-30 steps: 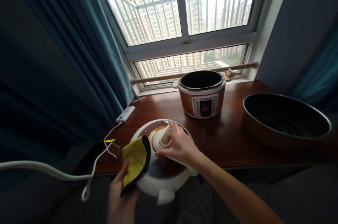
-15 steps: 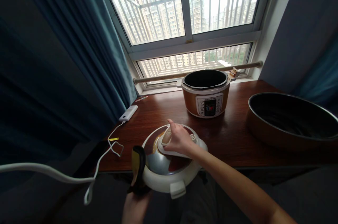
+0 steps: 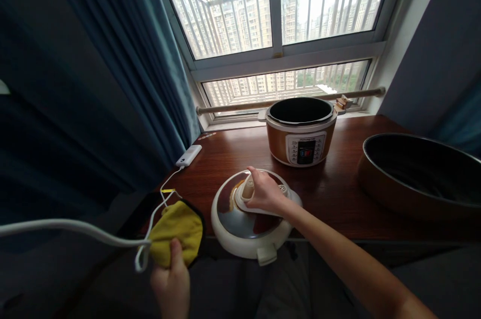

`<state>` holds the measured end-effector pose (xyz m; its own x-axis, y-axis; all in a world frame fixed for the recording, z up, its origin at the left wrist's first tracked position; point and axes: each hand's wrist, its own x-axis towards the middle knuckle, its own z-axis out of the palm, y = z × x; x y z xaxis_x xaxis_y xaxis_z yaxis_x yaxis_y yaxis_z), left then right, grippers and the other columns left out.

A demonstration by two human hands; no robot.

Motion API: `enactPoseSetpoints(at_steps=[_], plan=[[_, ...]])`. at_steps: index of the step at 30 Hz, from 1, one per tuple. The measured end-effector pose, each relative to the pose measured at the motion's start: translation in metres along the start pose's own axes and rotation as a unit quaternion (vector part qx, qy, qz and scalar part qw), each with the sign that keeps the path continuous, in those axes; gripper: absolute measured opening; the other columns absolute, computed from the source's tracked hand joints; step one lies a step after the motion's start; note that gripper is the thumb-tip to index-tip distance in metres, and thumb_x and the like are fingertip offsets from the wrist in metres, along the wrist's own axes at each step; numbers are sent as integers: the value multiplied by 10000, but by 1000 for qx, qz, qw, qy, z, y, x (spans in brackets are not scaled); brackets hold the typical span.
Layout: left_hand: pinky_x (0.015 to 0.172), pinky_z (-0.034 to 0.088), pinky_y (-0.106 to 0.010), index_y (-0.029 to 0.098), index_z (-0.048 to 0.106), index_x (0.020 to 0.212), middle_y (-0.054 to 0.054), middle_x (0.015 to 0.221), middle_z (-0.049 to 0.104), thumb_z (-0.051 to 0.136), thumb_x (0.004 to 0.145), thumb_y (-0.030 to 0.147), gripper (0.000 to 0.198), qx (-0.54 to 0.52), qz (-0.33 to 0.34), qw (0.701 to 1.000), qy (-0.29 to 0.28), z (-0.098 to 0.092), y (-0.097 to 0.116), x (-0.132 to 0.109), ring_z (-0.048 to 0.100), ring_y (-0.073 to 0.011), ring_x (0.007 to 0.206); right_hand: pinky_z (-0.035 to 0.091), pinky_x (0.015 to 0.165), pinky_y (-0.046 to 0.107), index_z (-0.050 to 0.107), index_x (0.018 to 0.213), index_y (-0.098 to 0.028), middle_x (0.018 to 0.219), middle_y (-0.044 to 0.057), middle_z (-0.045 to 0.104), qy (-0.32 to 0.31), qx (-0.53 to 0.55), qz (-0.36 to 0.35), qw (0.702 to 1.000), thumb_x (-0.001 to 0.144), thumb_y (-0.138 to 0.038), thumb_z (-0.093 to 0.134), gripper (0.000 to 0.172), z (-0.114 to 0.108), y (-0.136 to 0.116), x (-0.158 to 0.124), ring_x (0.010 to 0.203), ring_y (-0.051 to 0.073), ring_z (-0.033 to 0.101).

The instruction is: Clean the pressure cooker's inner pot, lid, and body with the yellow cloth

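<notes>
My right hand (image 3: 265,192) is closed around the handle on top of a round pressure cooker lid (image 3: 240,231), which has a cream rim and a shiny dark dome. The lid is at the table's front edge, its cream tab pointing toward me. To its left, my left hand (image 3: 173,279) grips a yellow cloth (image 3: 179,231) with a dark edge, the thumb pressed on top. The cloth is apart from the lid's rim. Farther back stands the gold and white electric pressure cooker (image 3: 277,144) without a lid, a dark pot showing inside.
A large brown pan (image 3: 379,191) with a dark inside stands at the right of the wooden table (image 3: 233,148). At the left lies a white power bank (image 3: 189,155) with a white cable (image 3: 75,229) running past the cloth. A blue curtain (image 3: 150,83) hangs beside the window.
My left hand has moved left, away from the lid's rim, and the cloth has turned so its yellow face shows. My right hand keeps its hold on the lid handle. The view has shifted slightly.
</notes>
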<state>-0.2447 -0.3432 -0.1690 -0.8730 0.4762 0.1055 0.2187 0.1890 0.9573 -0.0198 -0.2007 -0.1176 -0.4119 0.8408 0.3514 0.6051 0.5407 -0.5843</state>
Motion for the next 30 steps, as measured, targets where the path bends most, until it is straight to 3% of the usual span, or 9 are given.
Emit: enactPoseSetpoints(at_steps=[3,6,9,13,16,19,23,27,30], plan=[[893,433,-455,96,586,1073,-168,1052,632,496,771,509,519,97,116,974,-170,33,23,18,574,-320,1026,400,886,376,297,1346,-145,1200,144,495,-10,-10,-18,1000,500,-278,694,944,8,1,-3,1083,276,467],[939,405,-386,135,522,1177,-118,1135,605,451,818,407,456,85,241,904,-343,81,41,33,555,-254,1067,392,902,383,287,1349,-130,1198,148,490,-10,-19,-28,999,509,-268,690,942,12,2,-5,1101,279,448],[1002,344,-354,154,494,1220,-94,1233,556,425,833,372,450,67,279,835,-469,130,55,40,506,-223,1142,397,898,389,293,1341,-113,1166,149,503,-12,-31,-32,999,509,-258,690,934,13,0,-5,1077,281,458],[961,391,-340,155,579,1122,-72,1157,614,486,780,378,419,65,276,779,-559,179,75,44,551,-229,1076,380,929,402,288,1338,-76,1188,181,491,-18,-43,-38,998,537,-271,703,923,13,-3,-4,1107,291,448],[929,420,-337,142,623,1054,-77,1120,636,533,736,355,393,57,279,762,-582,193,86,43,579,-235,1026,336,988,431,231,1365,-76,1284,217,423,-29,-32,-37,998,524,-333,763,1027,12,-5,-5,1204,306,384],[974,383,-335,151,601,1107,-79,1194,597,537,735,339,421,47,286,758,-585,186,88,43,544,-228,1095,263,1043,482,208,1382,-60,1371,265,307,-15,-32,-6,999,480,-380,817,1134,9,-11,-16,1304,350,243],[1049,291,-354,141,539,1198,-89,1277,532,543,741,350,502,28,270,788,-552,148,74,46,458,-223,1204,251,1060,503,204,1399,-93,1430,237,230,39,8,6,999,569,-384,785,1054,3,-27,-62,1341,340,155],[1084,222,-376,144,500,1249,-91,1326,484,548,766,340,523,20,228,851,-472,93,39,32,367,-226,1276,329,1047,444,216,1400,-171,1407,144,339,114,81,25,990,729,-310,663,818,-1,-33,-127,1315,269,278],[1103,181,-381,217,434,1310,-56,1394,402,534,792,291,532,45,257,878,-401,56,6,-4,303,-215,1313,415,989,371,330,1349,-202,1329,98,462,165,110,88,976,806,-288,562,597,-1,-24,-166,1226,233,433]])
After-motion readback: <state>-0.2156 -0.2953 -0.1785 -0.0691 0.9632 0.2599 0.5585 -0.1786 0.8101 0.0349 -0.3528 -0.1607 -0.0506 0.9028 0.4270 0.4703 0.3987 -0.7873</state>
